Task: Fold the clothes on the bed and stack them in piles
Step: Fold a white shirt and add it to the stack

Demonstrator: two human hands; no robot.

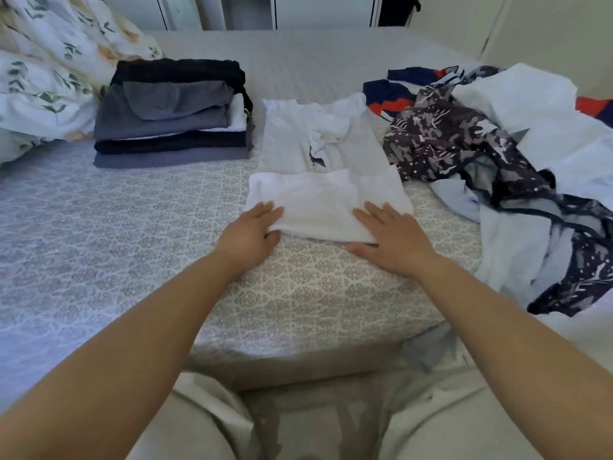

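- The shirt (323, 180) is laid mid-bed, its near hem folded up.
- The fold is pinched by the left hand (252, 232) and the right hand (389, 239).
- A pile (172, 111) is seen at 10 o'clock, loose clothes (497, 154) at 2.

The room is softly lit and a bit dim, with no hard shadows. The bed (132, 244) looks bluish on the left and warmer in the middle. The edges bend like a fishbowl. Everything looks a little soft, most of all at the near edge.
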